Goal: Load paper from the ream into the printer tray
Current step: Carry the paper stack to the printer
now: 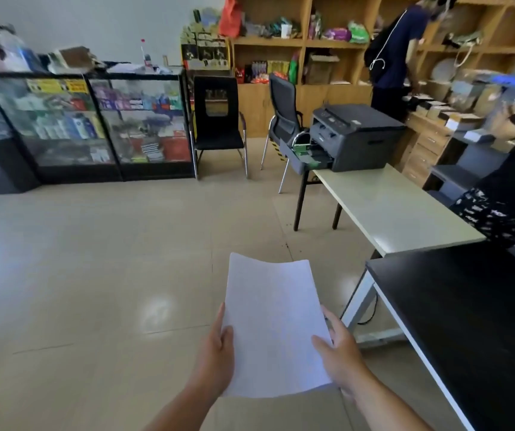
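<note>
Both hands, left [219, 346] and right [337, 349], pinch the paper stack [273, 325] by its side edges, well short of the printer [352, 136] with its tray [307, 157] pulled out.

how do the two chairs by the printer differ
The left chair is black with a tall, straight back and faces the camera squarely; the right chair is grey, has armrests, and is turned at an angle toward the printer. The left chair stands alone against the glass cabinet; the right chair sits close to the printer's open tray. Both have metal legs, and both seats are unoccupied.
</note>
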Demonstrator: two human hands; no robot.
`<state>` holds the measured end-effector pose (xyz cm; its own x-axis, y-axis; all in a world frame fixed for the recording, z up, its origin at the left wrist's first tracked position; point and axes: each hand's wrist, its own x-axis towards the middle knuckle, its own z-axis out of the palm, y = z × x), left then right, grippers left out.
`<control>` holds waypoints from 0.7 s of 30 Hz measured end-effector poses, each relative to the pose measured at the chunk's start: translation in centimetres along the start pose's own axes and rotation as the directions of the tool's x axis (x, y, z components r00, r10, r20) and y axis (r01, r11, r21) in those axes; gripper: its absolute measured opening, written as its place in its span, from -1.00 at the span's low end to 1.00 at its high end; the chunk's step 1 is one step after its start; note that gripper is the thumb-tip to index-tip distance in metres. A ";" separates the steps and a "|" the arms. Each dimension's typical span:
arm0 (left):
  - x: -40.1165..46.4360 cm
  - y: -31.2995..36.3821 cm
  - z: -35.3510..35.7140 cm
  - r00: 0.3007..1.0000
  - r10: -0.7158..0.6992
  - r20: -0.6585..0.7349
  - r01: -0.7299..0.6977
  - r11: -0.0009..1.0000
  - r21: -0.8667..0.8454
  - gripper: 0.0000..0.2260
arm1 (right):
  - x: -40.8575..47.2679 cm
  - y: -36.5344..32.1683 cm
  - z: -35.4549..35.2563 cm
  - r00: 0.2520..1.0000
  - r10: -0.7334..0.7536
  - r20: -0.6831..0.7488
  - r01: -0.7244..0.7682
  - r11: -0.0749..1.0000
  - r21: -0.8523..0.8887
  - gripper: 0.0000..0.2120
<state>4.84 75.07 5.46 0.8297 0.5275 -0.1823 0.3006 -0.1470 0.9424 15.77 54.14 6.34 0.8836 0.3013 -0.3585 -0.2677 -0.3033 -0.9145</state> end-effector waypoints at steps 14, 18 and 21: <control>26.9 4.6 -4.6 1.000 0.015 0.008 -0.014 0.997 -0.082 -0.52 | 23.6 -11.3 7.5 0.999 0.020 -0.047 -0.022 0.999 -0.036 -0.46; 35.0 6.3 -4.5 1.000 -0.022 -0.007 0.021 0.996 -0.092 -0.54 | 31.7 -13.9 8.5 0.999 0.016 -0.044 -0.017 1.000 -0.021 -0.45; 41.4 8.0 -4.3 1.000 -0.021 -0.008 0.021 0.997 -0.071 -0.55 | 37.9 -16.2 9.2 0.999 0.002 -0.039 -0.002 1.000 -0.002 -0.46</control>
<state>39.54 99.36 6.63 0.8193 0.5373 -0.2002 0.2835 -0.0761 0.9559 50.07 78.79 5.84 0.8972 0.2655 -0.3528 -0.2688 -0.3054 -0.9135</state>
